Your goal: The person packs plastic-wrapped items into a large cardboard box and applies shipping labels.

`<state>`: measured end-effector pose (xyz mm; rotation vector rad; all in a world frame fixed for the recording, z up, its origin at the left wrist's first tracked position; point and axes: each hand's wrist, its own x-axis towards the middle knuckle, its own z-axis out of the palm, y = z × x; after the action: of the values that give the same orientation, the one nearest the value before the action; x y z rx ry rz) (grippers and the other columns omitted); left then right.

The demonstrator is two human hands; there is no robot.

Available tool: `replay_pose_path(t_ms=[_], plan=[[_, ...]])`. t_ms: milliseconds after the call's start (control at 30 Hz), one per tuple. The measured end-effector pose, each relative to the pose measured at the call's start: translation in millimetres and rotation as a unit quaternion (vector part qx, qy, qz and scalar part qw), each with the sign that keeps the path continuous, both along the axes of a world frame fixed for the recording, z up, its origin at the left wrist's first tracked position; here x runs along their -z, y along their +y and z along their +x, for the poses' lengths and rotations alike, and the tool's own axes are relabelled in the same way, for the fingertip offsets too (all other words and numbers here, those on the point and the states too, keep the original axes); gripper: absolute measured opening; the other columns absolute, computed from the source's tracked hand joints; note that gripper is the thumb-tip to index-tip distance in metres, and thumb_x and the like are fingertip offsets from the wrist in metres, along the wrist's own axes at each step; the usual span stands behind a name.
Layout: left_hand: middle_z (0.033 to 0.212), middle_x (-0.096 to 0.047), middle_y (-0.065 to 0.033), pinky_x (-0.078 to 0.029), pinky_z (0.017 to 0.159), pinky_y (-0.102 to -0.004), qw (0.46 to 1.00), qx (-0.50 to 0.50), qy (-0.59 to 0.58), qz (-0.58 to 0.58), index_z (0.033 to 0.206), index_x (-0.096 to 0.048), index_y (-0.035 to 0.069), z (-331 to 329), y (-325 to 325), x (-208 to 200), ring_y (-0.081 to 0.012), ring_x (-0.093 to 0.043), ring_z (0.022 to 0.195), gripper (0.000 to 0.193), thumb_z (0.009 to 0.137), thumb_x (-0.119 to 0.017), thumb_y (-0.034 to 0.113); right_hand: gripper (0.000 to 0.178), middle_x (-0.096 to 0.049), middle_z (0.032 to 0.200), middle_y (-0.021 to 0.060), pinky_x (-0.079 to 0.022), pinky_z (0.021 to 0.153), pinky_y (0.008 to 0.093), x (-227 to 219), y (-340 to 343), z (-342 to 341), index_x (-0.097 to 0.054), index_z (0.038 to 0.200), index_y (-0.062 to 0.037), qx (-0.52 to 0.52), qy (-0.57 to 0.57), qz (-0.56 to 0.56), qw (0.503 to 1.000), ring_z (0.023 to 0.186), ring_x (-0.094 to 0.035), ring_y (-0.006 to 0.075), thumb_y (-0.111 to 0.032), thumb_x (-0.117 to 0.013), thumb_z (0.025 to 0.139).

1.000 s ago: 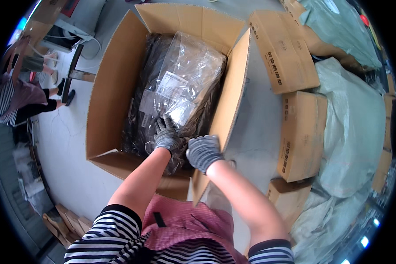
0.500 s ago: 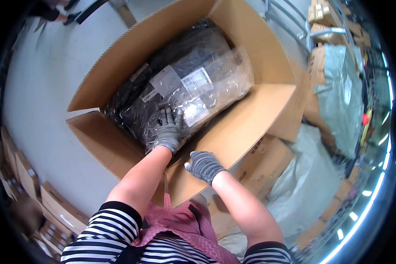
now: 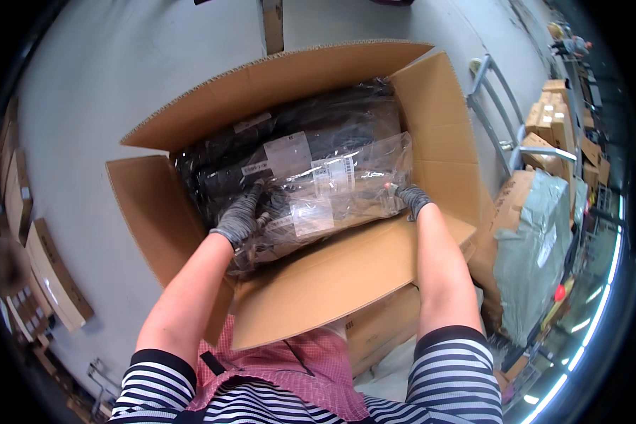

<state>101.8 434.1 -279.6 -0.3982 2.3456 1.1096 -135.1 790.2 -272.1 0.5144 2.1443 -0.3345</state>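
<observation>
Dark goods packed in clear plastic bags fill a large open cardboard box (image 3: 311, 304). The nearest clear plastic bag (image 3: 364, 194), with brownish contents and white labels, lies lengthwise along the near wall. My left hand (image 3: 239, 220), in a grey striped knit glove, grips the crumpled plastic near the bag's left end, thumb and fingers closing on it. At the right end my right hand (image 3: 413, 202), gloved alike, has its fingers curled on the bag's edge; part of them is hidden. Behind it sit darker bagged goods (image 3: 297, 120), also labelled.
The box's flaps stand raised around the opening. A grey metal trolley frame (image 3: 498, 106) stands beyond its right side. Cartons under green plastic sheeting (image 3: 533, 247) are stacked at right. A flat carton (image 3: 53, 275) rests on the floor at left.
My right hand has gone from the near flap to the bag's right end. My left hand, earlier flat on the plastic, now grips near the left end. The view has turned.
</observation>
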Motion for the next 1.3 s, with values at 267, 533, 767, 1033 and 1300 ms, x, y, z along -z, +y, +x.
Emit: replay_pose_path(t_ms=[267,533,767,1033,1300], plan=[[0.119,-0.054,-0.0186,-0.042,0.096,-0.0424,0.963,0.056,0.111,-0.237,0.121,-0.053,0.002,-18,74,-70,-0.0345,-0.052,0.109,0.046,0.079,-0.064,0.017,0.071,-0.047,0.134,0.0115,-0.045,0.094,0.0428,108,77,-11,-0.039,0.138,-0.0133,-0.076,0.117,-0.173,0.975,0.118,-0.049,0.0268,-0.048,-0.065,0.081],[0.11,-0.059,-0.0269,-0.041,0.097,-0.0404,0.993,0.058,-0.032,0.094,0.134,-0.043,0.003,-4,188,-15,-0.0362,-0.056,0.107,0.05,0.092,-0.049,0.03,0.04,-0.061,0.104,0.0167,-0.056,0.07,0.0466,-18,3,-43,-0.053,0.116,-0.0041,0.433,-0.056,-0.518,0.735,0.086,-0.062,0.0316,-0.017,-0.066,0.08],[0.097,-0.062,-0.0252,-0.046,0.083,-0.0411,0.975,-0.189,0.102,0.058,0.108,-0.059,-0.002,-44,192,-3,-0.0379,-0.058,0.091,0.031,0.092,-0.053,0.024,0.033,-0.061,0.112,0.0136,-0.047,0.089,0.0432,20,37,-36,-0.058,0.113,-0.0045,0.518,0.095,-0.442,0.726,0.1,-0.058,0.0285,-0.024,-0.054,0.087],[0.116,-0.057,-0.0228,-0.044,0.094,-0.0406,0.976,-0.138,0.162,0.04,0.128,-0.049,0.002,-29,164,15,-0.0372,-0.054,0.106,0.042,0.086,-0.052,0.011,0.033,-0.059,0.115,0.0164,-0.046,0.089,0.0406,51,-28,33,-0.059,0.115,-0.0124,-0.56,0.129,-0.091,0.813,0.105,-0.056,0.033,-0.025,-0.052,0.086],[0.114,-0.057,-0.0226,-0.043,0.096,-0.0415,0.986,-0.07,0.137,0.063,0.132,-0.045,0.004,-40,152,13,-0.0376,-0.054,0.106,0.048,0.085,-0.051,0.009,0.058,-0.04,0.138,0.0216,-0.03,0.106,0.0391,92,-10,23,-0.039,0.135,-0.0019,-0.596,0.007,-0.027,0.803,0.128,-0.037,0.0317,-0.027,-0.054,0.085]])
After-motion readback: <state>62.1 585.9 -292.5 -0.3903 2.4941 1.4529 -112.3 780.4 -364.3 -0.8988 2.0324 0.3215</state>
